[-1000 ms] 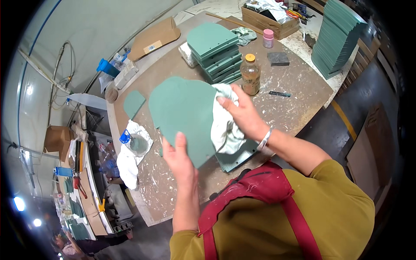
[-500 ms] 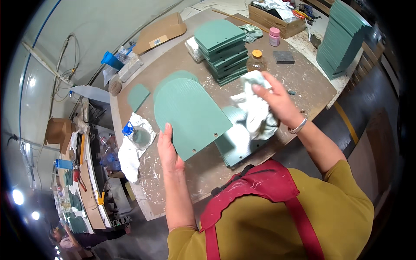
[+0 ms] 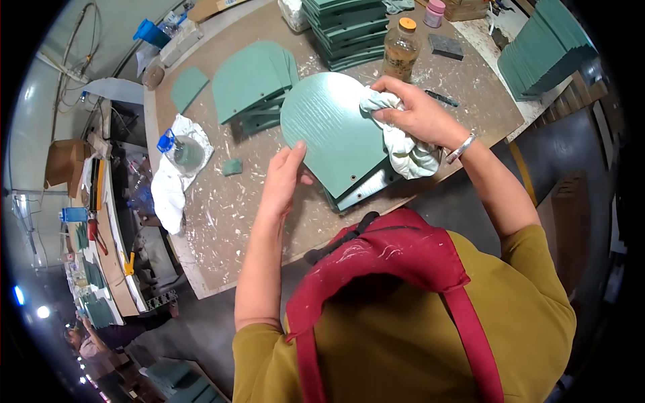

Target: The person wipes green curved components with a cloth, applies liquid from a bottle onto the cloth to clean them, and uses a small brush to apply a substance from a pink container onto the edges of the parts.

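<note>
- I log, from my remote post, a green board (image 3: 329, 127): thin, glossy, finely ridged, one end rounded, the other straight with a small hole by its edge.
- Position: above a second holed board (image 3: 369, 189), at the near side of the brown table (image 3: 209, 250); whether the two touch, I cannot tell.
- Orientation: rounded end toward the far left; long axis slanting down to the near right.
- Left hand (image 3: 282, 178): thumb against the green board's left edge, fingers half curled; I cannot tell whether they pinch it.
- Right hand (image 3: 426, 117): thumb and fingers pinching a crumpled white cloth (image 3: 403, 151) (greenish marks noted) at the green board's right edge.
- Markings: pale label (image 3: 226, 3) on cardboard (image 3: 205, 9); print too small to read.
</note>
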### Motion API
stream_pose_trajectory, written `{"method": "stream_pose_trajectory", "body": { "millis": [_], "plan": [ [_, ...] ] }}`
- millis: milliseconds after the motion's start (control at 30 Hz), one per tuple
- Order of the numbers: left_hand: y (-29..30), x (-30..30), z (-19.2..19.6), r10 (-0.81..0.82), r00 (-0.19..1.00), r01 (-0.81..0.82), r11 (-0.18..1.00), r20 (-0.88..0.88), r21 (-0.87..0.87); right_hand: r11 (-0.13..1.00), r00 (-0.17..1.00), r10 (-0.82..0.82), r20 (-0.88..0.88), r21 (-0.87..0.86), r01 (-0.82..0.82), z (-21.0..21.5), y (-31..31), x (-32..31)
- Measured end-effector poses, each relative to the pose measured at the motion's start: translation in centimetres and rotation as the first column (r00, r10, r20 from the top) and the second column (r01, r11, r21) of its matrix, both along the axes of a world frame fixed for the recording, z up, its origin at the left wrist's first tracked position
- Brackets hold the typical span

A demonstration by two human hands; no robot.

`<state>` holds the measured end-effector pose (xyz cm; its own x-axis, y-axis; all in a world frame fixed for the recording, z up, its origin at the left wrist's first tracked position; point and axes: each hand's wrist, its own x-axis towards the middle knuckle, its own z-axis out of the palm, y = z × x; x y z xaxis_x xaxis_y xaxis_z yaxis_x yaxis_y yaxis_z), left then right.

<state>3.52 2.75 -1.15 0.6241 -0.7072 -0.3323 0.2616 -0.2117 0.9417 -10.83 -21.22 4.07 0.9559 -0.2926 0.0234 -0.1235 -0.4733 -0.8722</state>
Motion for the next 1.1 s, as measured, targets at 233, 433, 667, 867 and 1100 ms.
{"method": "stream_pose_trajectory", "body": {
  "millis": [233,433,667,867,1100],
  "plan": [
    [0.0,1.2,-2.8,-0.165,0.978,0.112,0.933,0.129,0.341,0.958,0.961,-0.251,-0.117,-0.172,0.230,-0.6,-2.0,-1.4],
    [-0.1,2.0,-2.8,-0.065,0.858,-0.106,0.949,0.510,0.298,0.965,0.979,-0.193,0.065,-0.168,0.201,1.0,-2.8,-2.0],
    [-2.5,-0.4,-6.2,0.156,0.986,-0.167,0.961,-0.065,-0.219,0.853,0.954,0.197,0.227,-0.519,-0.053,-1.7,3.1,2.5],
    [-2.8,-1.2,-4.7,0.202,0.960,-0.257,0.914,-0.195,-0.315,0.841,0.971,0.149,0.186,-0.540,-0.026,-6.6,1.7,3.7],
    [-3.0,-1.9,-3.1,0.233,0.972,-0.206,0.899,0.024,-0.388,0.926,0.972,-0.115,0.205,-0.332,0.180,-1.2,-1.9,2.8]
  ]
}}
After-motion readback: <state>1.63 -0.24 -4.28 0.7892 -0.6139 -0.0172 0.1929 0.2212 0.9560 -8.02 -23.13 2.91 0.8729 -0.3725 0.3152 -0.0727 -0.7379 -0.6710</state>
